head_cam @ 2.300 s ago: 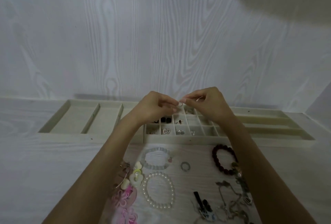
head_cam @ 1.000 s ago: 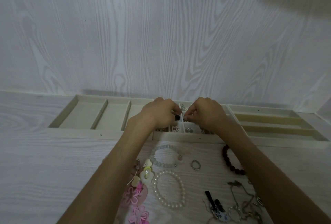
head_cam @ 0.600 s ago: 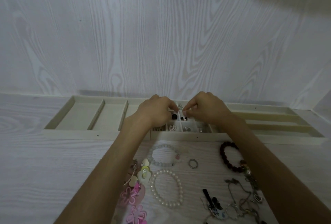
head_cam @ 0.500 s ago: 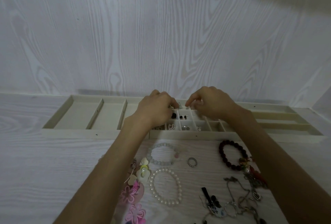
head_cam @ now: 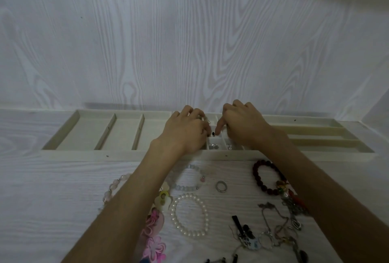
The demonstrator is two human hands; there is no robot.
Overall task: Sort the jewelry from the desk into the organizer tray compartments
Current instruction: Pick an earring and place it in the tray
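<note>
Here, pale wood-grain counter (head_cam: 42, 189) and wall | tray (head_cam: 126, 153) along far edge | pearl bracelet (head_cam: 189, 214), ring (head_cam: 221, 186) near front | left hand (head_cam: 185, 132), right hand (head_cam: 242, 123) curled over small compartments, grip unclear

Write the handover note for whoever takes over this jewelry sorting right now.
Left hand and right hand are both over the small middle compartments of the organizer tray, fingers curled; whether either grip holds a piece cannot be told.
Done: a few small pieces already lie in the small compartments.
Left on the desk: silver ring, pearl bracelet, pale bead bracelet, dark red bead bracelet, pink bead strand, flower clips, tangled chains.
The long compartments at left show nothing in them.
</note>
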